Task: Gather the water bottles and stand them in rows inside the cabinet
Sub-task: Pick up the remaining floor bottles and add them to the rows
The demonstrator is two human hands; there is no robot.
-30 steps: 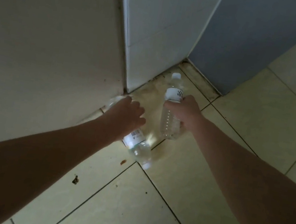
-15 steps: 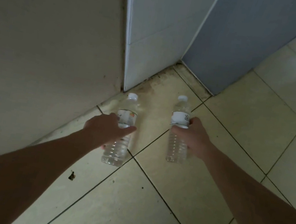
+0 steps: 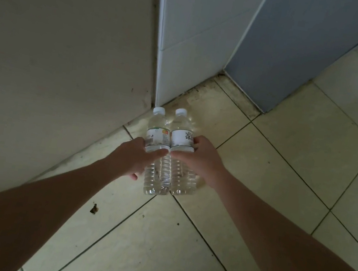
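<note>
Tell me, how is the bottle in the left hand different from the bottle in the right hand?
The left bottle has a label with a green edge and an orange spot; the right bottle has a plain white label with big black characters. The left hand grips below its label; the right hand grips partly over its label. Both are clear, white-capped, upright and side by side.

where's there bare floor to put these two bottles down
Bare tiles lie right of the right hand, up to the grey panel, and between the forearms below the bottles. It is tight in the corner by the white panel; a debris speck lies lower left.
</note>
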